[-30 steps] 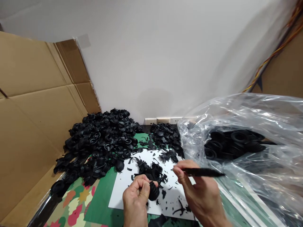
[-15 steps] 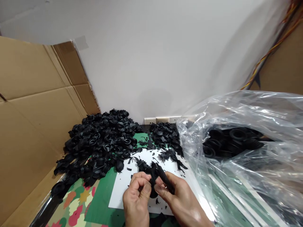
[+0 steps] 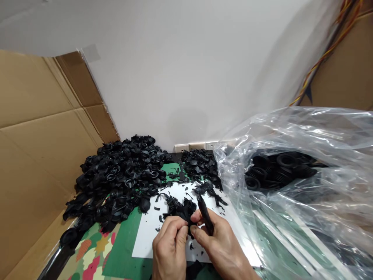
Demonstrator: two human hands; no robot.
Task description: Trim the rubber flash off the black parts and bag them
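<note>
Black rubber part (image 3: 190,230) sits between the hands above a white sheet (image 3: 145,242), mostly hidden by fingers, so its long axis cannot be told. Leftmost spreads a heap of black pieces (image 3: 116,173). The left hand (image 3: 170,247) pinches the part, thumb closed against curled fingers. The right hand (image 3: 220,243) closes around a dark pen-like tool (image 3: 205,214), its long axis pointing away from the person and slightly left. Rightmost lies a clear plastic bag (image 3: 291,128).
</note>
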